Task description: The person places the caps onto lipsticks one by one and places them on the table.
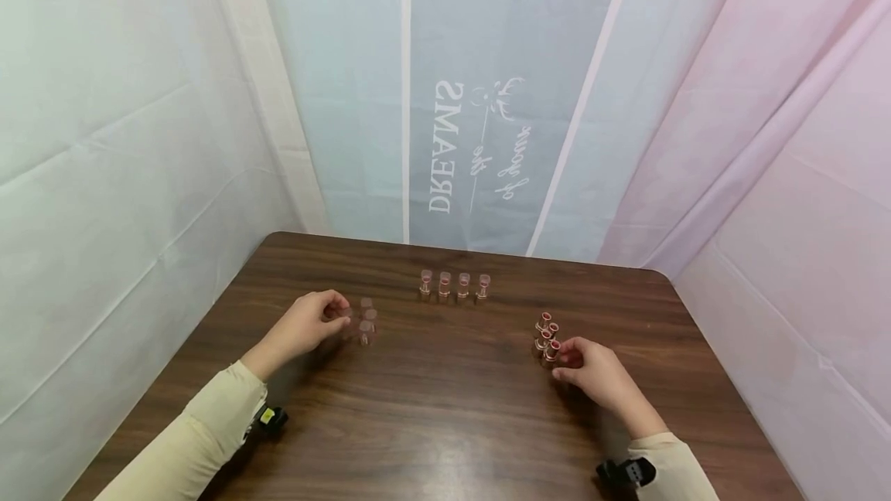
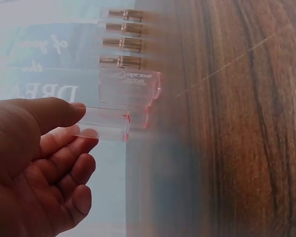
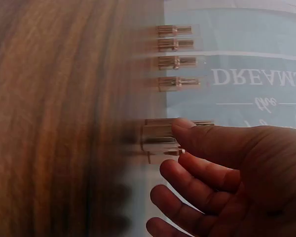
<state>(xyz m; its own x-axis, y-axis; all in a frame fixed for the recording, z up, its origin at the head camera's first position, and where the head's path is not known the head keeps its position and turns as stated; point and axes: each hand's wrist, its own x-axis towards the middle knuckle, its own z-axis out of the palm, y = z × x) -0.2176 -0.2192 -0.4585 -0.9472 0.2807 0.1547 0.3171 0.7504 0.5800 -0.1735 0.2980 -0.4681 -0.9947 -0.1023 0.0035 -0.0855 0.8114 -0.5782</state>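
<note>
My left hand (image 1: pixel 306 323) pinches a clear plastic cap (image 2: pixel 106 123) between thumb and fingers. Right beside it stand a few more clear, pink-tinted caps (image 1: pixel 366 329), one with lettering in the left wrist view. On the right side, my right hand (image 1: pixel 597 371) has thumb and index finger about the nearest uncapped lipstick (image 1: pixel 552 352) of a tight cluster. The lipsticks have shiny rose-gold tubes with reddish open tops. In the right wrist view the thumb covers part of the tubes (image 3: pixel 158 133), while the other fingers curl loosely below.
At the back centre, several capped lipsticks (image 1: pixel 444 286) stand upright in a row. They share a dark wooden table (image 1: pixel 445 400) with rounded far corners. Pale cloth hangs behind it, printed with mirrored lettering (image 1: pixel 445 147). Each sleeve carries a small black wrist device (image 1: pixel 270 417).
</note>
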